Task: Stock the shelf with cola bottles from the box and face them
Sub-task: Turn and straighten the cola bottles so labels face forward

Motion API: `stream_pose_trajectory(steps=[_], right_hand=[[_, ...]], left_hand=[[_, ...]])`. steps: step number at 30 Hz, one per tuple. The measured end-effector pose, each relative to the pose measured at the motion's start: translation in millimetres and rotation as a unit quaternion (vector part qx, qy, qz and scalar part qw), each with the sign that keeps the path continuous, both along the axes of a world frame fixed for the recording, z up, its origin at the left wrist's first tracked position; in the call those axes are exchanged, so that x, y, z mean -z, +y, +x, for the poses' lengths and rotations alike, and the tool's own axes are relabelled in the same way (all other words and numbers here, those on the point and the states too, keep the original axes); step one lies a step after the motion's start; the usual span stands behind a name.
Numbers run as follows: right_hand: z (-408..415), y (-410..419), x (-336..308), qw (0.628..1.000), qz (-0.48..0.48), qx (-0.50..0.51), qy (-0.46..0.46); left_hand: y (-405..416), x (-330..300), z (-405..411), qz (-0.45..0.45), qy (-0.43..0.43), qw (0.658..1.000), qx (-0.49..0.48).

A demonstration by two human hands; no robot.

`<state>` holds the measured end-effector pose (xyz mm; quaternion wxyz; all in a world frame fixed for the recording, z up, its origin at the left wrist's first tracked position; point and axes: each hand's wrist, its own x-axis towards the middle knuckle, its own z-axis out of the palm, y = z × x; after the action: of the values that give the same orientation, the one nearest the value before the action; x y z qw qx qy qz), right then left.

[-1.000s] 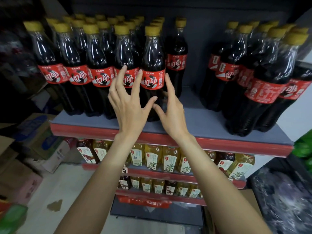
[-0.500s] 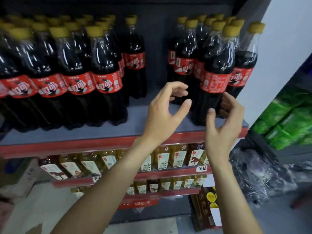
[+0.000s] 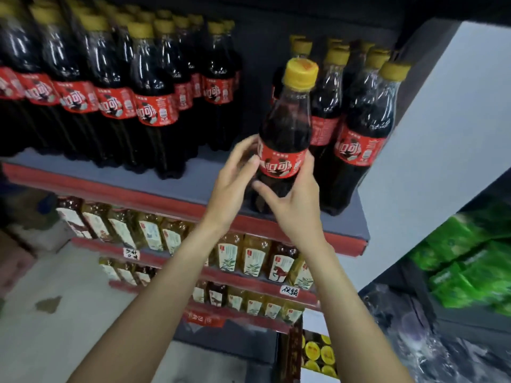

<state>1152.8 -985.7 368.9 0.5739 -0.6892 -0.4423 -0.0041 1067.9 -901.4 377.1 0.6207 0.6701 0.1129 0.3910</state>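
Two hands, left (image 3: 235, 175) and right (image 3: 293, 200), show. Three shelves (image 3: 193, 186) are stacked with bottles. The front cola row (image 3: 154, 111) on the left holds about six; the right cluster (image 3: 359, 139) about eight. Two handwritten tags (image 3: 289, 291) hang on the lower edges. Farther bottles blur beyond counting.

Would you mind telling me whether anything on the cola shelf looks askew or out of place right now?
One cola bottle at the front of the right-hand group leans left while its neighbours stand straight. The left hand and right hand both grip it around the label. A wide gap of bare shelf splits the two cola groups.
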Motion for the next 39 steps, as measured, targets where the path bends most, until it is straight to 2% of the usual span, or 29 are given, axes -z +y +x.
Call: stream_pose_trajectory(steps=[5, 8, 10, 12, 15, 17, 19, 22, 29, 31, 34, 35, 37, 39], right_hand=[[7, 35, -8, 0.990, -0.026, -0.139, 0.019], [6, 60, -11, 0.990, -0.033, -0.137, 0.006], [7, 76, -10, 0.992, -0.032, -0.122, -0.011], [10, 95, -11, 0.993, -0.043, -0.105, -0.017], [13, 122, -14, 0.994, -0.070, -0.077, -0.019], [15, 137, -15, 0.995, -0.075, -0.062, -0.023], [15, 149, -16, 0.996, -0.075, -0.052, -0.021], [13, 164, -15, 0.996, -0.078, -0.041, -0.016], [5, 175, -11, 0.997, -0.075, 0.007, -0.013], [-1, 167, -13, 0.997, -0.075, 0.005, -0.005], [-13, 129, -18, 0.999, -0.026, 0.012, -0.021], [-17, 110, -19, 0.999, 0.008, 0.020, -0.040], [-21, 71, -16, 0.993, 0.078, 0.053, -0.070], [-16, 37, -9, 0.983, 0.125, 0.103, -0.081]], left_hand=[[17, -8, -23, 0.090, 0.049, 0.993, -0.059], [40, -8, -25, 0.113, 0.081, 0.981, -0.133], [58, -8, -25, 0.157, 0.119, 0.962, -0.190], [74, -11, -29, 0.237, 0.150, 0.920, -0.272], [92, -12, -38, 0.363, 0.100, 0.835, -0.402], [103, -9, -42, 0.397, 0.076, 0.779, -0.480], [115, -6, -43, 0.401, 0.082, 0.761, -0.504], [128, -2, -43, 0.396, 0.095, 0.770, -0.490], [133, 1, -45, 0.405, 0.063, 0.784, -0.467], [125, 1, -46, 0.397, 0.027, 0.784, -0.476], [105, -1, -39, 0.409, -0.088, 0.790, -0.447], [96, -3, -35, 0.407, -0.124, 0.803, -0.417], [79, -7, -24, 0.372, -0.152, 0.853, -0.334], [63, -12, -8, 0.316, -0.112, 0.913, -0.234]])
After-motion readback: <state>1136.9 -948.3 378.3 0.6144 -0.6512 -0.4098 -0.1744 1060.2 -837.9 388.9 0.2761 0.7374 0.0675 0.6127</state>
